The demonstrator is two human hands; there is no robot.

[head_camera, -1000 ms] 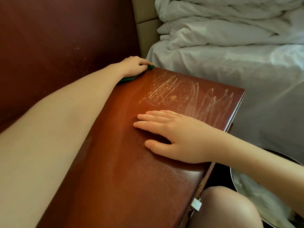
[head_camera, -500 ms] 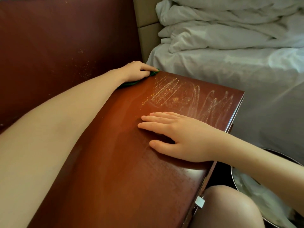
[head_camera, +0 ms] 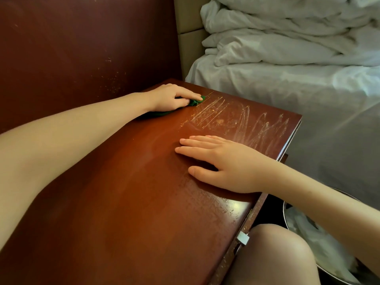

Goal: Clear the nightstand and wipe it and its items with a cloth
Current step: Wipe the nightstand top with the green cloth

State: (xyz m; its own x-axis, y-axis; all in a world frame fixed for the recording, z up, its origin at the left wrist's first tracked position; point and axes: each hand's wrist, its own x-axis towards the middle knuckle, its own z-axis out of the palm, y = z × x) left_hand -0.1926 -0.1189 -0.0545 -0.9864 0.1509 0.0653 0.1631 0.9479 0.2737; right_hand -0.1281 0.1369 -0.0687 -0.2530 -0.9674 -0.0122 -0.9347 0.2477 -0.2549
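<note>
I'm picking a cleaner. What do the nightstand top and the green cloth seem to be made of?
Nightstand top: probably lacquered reddish wood or veneer; glossy glare, pale scratches, chipped front edge. Green cloth: apparently soft fabric, bunched in the grip of the left hand; weave too small to tell.

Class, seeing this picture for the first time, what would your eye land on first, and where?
Pale zigzag streaks across the far end of the glossy reddish nightstand stand out first. At its far corner the left hand holds a green cloth down, while the right hand lies flat mid-top; rumpled white bedding fills the upper right.
</note>
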